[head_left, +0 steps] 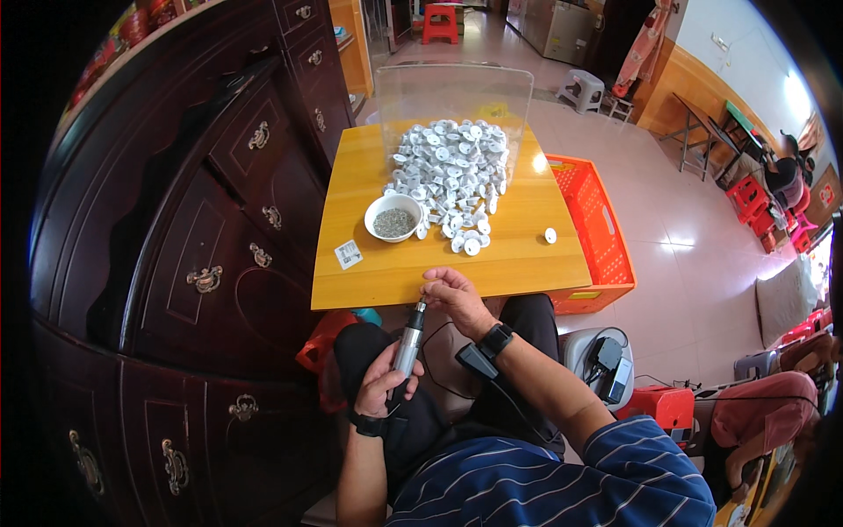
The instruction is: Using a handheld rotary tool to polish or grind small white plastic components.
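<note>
My left hand (378,384) is wrapped round a silver and black electric screwdriver (408,350), which tilts up toward the table's near edge. At its tip, the fingers of my right hand (458,299) are pinched together; whatever they hold is too small to make out. Beyond my hands, on the yellow wooden table (509,268), stands a white bowl (371,209) of small metal pieces, probably screws. A large heap of white plastic parts with round bases (452,154) lies behind and beside it. One such white part (551,235) sits alone at the right.
A clear upright panel (452,92) backs the heap. A small printed card (349,255) lies left of the bowl. An orange crate (606,237) stands against the table's right side, a dark cabinet (228,176) at the left. Another person (764,408) sits at the lower right.
</note>
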